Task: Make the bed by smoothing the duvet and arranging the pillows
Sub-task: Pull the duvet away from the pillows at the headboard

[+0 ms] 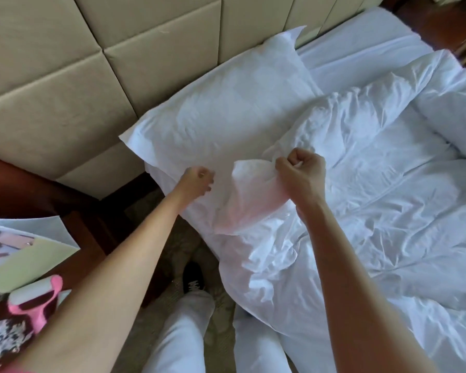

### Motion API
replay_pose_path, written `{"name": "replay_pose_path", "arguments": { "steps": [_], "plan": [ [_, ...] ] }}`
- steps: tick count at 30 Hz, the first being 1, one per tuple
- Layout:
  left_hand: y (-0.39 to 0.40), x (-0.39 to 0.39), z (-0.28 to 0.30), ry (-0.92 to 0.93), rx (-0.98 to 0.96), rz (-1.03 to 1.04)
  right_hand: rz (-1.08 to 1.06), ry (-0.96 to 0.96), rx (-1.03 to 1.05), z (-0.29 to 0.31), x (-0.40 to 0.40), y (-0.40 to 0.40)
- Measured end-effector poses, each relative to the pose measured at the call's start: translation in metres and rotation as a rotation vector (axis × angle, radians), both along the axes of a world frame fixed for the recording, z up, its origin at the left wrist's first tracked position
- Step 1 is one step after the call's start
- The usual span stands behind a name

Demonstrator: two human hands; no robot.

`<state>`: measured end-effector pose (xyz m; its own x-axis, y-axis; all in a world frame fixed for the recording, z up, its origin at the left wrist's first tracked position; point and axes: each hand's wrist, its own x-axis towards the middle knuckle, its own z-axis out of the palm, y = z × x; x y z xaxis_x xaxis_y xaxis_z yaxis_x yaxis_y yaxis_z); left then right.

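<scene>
A white pillow (226,103) lies flat at the head of the bed against the padded headboard. A crumpled white duvet (374,197) covers the bed to its right, its near corner lifted. My right hand (301,173) grips that raised duvet corner in a fist. My left hand (197,181) hovers with curled fingers at the pillow's near edge; whether it pinches fabric is unclear. A second white pillow (452,109) lies at the far right on the duvet.
The beige padded headboard (78,63) runs along the back left. A dark wooden nightstand (51,200) stands at the left with papers and a pink-handled item (38,300) on it. My legs and shoe stand on patterned carpet (178,238) beside the bed.
</scene>
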<state>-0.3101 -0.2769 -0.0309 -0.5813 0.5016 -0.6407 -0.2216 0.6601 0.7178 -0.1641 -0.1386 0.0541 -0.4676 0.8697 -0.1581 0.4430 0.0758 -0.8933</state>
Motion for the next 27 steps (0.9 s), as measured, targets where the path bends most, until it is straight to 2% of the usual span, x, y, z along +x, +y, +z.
{"name": "replay_pose_path", "arguments": {
  "steps": [1, 3, 5, 7, 9, 12, 14, 16, 18, 20, 22, 25, 27],
  "plan": [
    [0.004, -0.004, 0.024, 0.072, 0.136, 0.018, 0.006, -0.011, -0.01, 0.004, -0.002, -0.001],
    [0.013, 0.002, 0.072, 0.181, 0.376, -0.091, 0.027, -0.032, -0.03, 0.011, -0.006, 0.0],
    [0.021, 0.02, 0.118, 0.225, 0.426, -0.296, 0.048, -0.022, -0.06, 0.019, -0.007, 0.003],
    [0.029, 0.042, 0.138, 0.356, 0.319, -0.489, 0.079, 0.019, -0.099, 0.024, -0.007, 0.006],
    [0.039, 0.062, 0.145, 0.639, 0.149, -0.614, 0.097, 0.046, -0.136, 0.032, -0.003, 0.009],
    [0.058, 0.089, 0.144, 0.912, -0.087, -0.634, 0.162, 0.094, -0.203, 0.041, 0.008, 0.013],
    [0.067, 0.101, 0.145, 0.891, -0.14, -0.532, 0.194, 0.072, -0.24, 0.047, 0.02, 0.018],
    [0.066, 0.11, 0.148, 0.696, -0.128, -0.446, 0.217, 0.046, -0.295, 0.054, 0.034, 0.023],
    [0.063, 0.119, 0.158, 0.588, -0.091, -0.503, 0.175, 0.035, -0.419, 0.059, 0.05, 0.028],
    [0.058, 0.131, 0.177, 0.605, -0.048, -0.659, 0.046, -0.017, -0.506, 0.058, 0.063, 0.041],
    [0.055, 0.143, 0.199, 0.654, -0.006, -0.787, -0.047, -0.095, -0.464, 0.054, 0.071, 0.065],
    [0.051, 0.159, 0.224, 0.727, 0.054, -0.855, -0.103, -0.155, -0.504, 0.061, 0.076, 0.096],
    [0.051, 0.166, 0.235, 0.767, 0.076, -0.881, -0.152, -0.1, -0.621, 0.068, 0.078, 0.11]
  ]
}}
